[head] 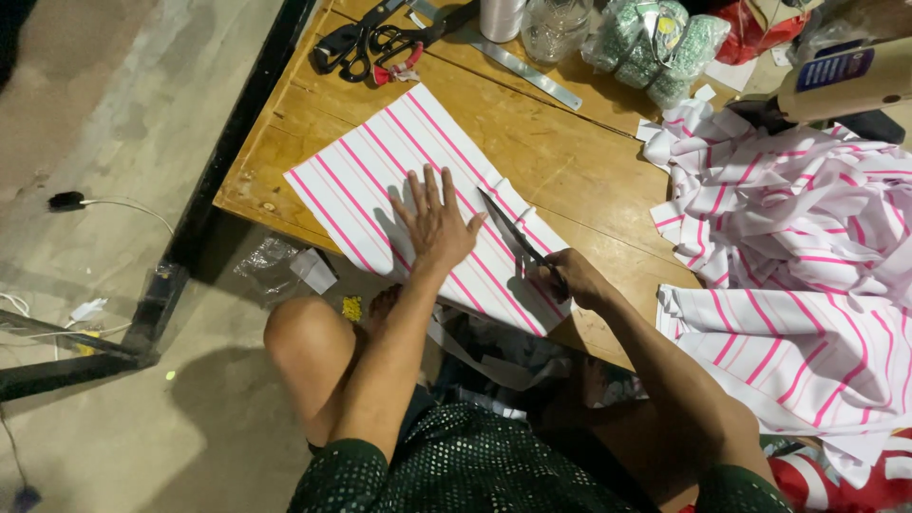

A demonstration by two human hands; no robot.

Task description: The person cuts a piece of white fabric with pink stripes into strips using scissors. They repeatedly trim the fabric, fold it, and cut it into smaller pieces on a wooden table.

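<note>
Wooden table: fills upper centre of frame. Heap of pink-striped white fabric: right side of frame, on table, well apart from the hands. Striped fabric panel: flat at centre, lower end overhanging table edge. Left hand: fully open, fingers spread, palm pressed flat on panel. Right hand: closed round handles of scissors, lower right of panel. Scissor blades: slightly parted, tip on panel, just beside left hand. Spare black scissors: top of frame, on table.
</note>
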